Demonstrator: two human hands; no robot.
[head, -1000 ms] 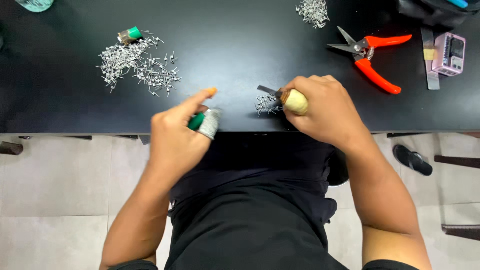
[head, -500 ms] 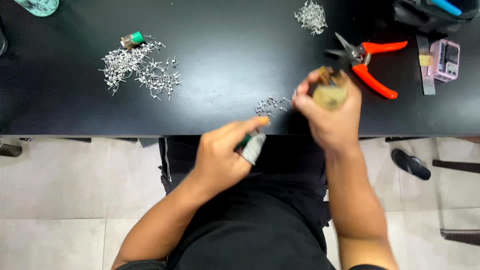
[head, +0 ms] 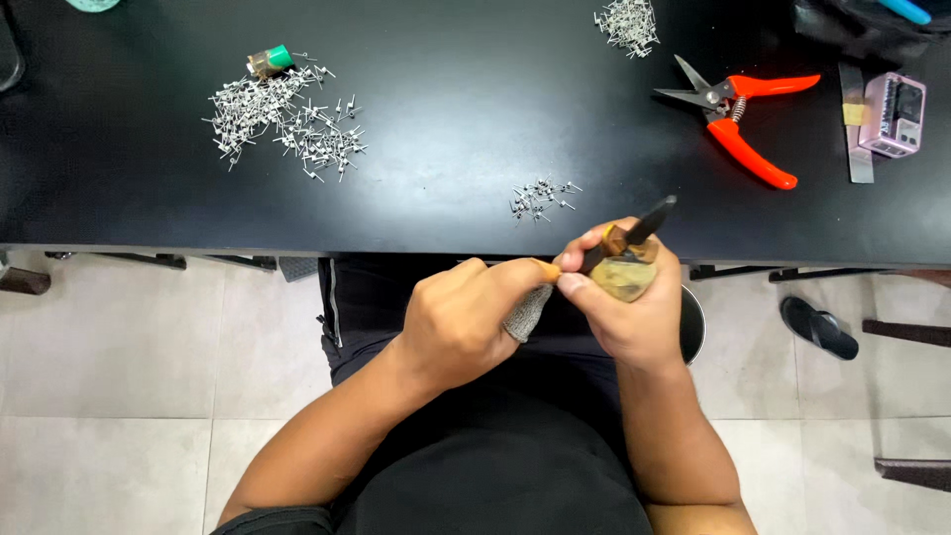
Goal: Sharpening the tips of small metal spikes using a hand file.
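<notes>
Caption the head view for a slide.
Left hand and right hand meet over the lap, right gripping a wooden-handled tool, below a black table strewn with small metal pins.

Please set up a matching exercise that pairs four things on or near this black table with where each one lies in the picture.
Things:
1. orange-handled snips
2. big pile of metal pins
3. small pink device
4. dark sandal

Places:
A. on the tiled floor, right of the person
B. on the table's left part, beside a green-capped piece
C. at the table's far right edge
D. on the table's right part, blades pointing left

Pairs: 1-D, 2-B, 3-C, 4-A
</notes>
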